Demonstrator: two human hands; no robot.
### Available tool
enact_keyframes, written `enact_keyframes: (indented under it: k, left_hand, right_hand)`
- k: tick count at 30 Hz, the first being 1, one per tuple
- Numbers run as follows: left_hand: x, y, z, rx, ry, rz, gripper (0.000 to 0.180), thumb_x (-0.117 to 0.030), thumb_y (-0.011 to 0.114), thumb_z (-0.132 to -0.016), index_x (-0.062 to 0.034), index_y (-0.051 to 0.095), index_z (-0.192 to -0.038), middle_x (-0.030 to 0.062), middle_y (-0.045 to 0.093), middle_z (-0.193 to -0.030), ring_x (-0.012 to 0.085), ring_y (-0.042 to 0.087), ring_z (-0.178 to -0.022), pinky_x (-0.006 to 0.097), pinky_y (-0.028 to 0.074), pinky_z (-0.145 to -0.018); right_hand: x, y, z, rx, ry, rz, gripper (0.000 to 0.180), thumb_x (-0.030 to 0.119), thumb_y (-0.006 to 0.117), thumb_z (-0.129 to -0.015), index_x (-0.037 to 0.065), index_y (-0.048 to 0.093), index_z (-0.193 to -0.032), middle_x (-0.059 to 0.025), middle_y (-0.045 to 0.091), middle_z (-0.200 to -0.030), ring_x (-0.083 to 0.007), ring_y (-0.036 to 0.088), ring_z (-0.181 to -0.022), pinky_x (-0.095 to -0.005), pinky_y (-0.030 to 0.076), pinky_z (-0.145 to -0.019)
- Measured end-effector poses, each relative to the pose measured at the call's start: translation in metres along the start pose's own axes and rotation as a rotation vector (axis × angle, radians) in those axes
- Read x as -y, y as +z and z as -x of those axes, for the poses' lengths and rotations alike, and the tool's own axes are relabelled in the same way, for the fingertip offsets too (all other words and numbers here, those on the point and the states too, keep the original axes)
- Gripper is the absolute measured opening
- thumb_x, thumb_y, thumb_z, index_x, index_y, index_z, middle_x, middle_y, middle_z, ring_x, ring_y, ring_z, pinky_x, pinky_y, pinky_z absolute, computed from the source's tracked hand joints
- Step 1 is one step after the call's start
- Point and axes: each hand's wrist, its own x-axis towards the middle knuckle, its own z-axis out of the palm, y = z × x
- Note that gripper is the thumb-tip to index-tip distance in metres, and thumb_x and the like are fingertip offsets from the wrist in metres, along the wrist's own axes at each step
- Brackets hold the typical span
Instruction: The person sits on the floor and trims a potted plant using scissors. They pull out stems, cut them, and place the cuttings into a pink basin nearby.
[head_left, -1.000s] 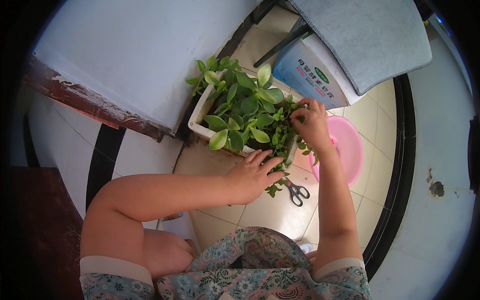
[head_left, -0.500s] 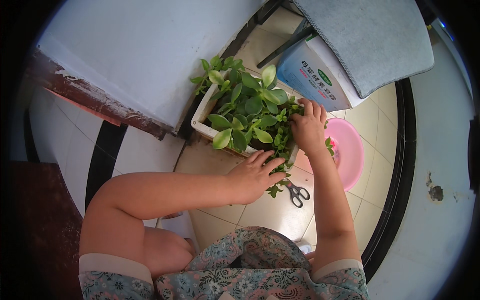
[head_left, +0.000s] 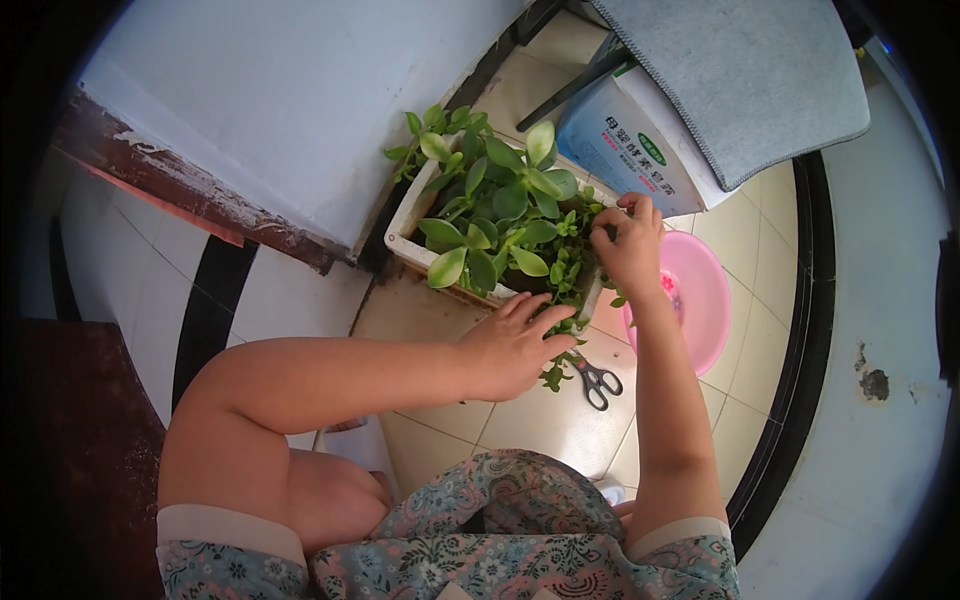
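Observation:
A white rectangular planter (head_left: 404, 250) holds a leafy green plant (head_left: 510, 203) with broad, pale-edged leaves and smaller trailing stems. My left hand (head_left: 508, 350) lies at the planter's near side, fingers apart, against the trailing stems (head_left: 556, 374). At the planter's right end, my right hand (head_left: 633, 245) has its fingers curled in toward the thumb beside the small-leaved stems. Whatever is between those fingertips is too small to make out. Black-handled scissors (head_left: 597, 383) lie on the floor tiles below the planter, their blades partly hidden by leaves.
A pink basin (head_left: 707, 310) with a flower pattern stands right of the planter, partly behind my right forearm. Beyond it are a blue and white box (head_left: 640, 150) and a grey-covered seat (head_left: 745, 85). A white panel (head_left: 290, 110) rises at the left, a wall (head_left: 880, 300) at the right.
My right hand has shifted slightly right, and its fingers have curled in more. Leaves beside its wrist hang differently. My left hand has barely moved.

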Motion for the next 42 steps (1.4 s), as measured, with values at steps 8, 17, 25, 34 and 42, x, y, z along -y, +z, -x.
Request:
enact_keyframes:
  k: [8,17,25,34,42]
  left_hand:
    - [-0.007,-0.002,-0.007,0.049,-0.017,0.073,0.05,-0.014,0.062,-0.075,-0.0109,0.054,-0.125,0.0163,0.033,-0.141,0.041,0.035,-0.128,0.054,0.024,-0.111]
    - [-0.009,-0.001,-0.008,0.094,-0.023,0.048,0.053,-0.016,0.064,-0.074,-0.0128,0.055,-0.126,0.0163,0.035,-0.14,0.0403,0.032,-0.129,0.054,0.022,-0.111]
    - [-0.009,0.002,-0.007,0.101,-0.031,0.002,0.052,-0.016,0.064,-0.075,-0.0139,0.055,-0.126,0.0156,0.036,-0.14,0.04,0.032,-0.129,0.054,0.021,-0.112]
    - [-0.008,0.002,-0.006,0.104,-0.027,0.018,0.05,-0.011,0.06,-0.076,-0.0131,0.055,-0.125,0.0156,0.037,-0.139,0.0411,0.033,-0.13,0.054,0.021,-0.112]
    - [-0.007,0.006,-0.005,0.071,-0.013,-0.003,0.048,-0.01,0.058,-0.076,-0.0114,0.057,-0.124,0.0165,0.038,-0.138,0.0428,0.034,-0.129,0.053,0.022,-0.112]
  right_hand:
    - [0.028,-0.015,-0.005,0.23,-0.217,-0.1,0.011,0.021,0.069,-0.074,0.01,0.07,-0.077,-0.0059,0.057,-0.096,-0.0276,0.051,-0.097,-0.04,0.039,-0.087]
    - [0.042,-0.001,0.015,0.364,-0.368,0.113,0.017,0.012,0.063,-0.069,0.019,0.075,-0.079,-0.0047,0.056,-0.09,-0.0243,0.051,-0.095,-0.0359,0.04,-0.084]
    - [0.043,0.007,0.015,0.393,-0.426,0.138,0.022,0.009,0.058,-0.072,0.018,0.074,-0.084,-0.0055,0.056,-0.091,-0.0241,0.052,-0.097,-0.0356,0.039,-0.089]
    - [0.048,0.005,0.011,0.328,-0.551,0.247,0.012,0.01,0.057,-0.072,0.012,0.068,-0.076,-0.0059,0.058,-0.087,-0.0227,0.054,-0.094,-0.0353,0.039,-0.095]
    - [0.049,0.007,0.011,0.284,-0.578,0.283,0.008,0.011,0.059,-0.07,0.01,0.066,-0.072,-0.0062,0.058,-0.082,-0.0232,0.056,-0.091,-0.0373,0.039,-0.097]
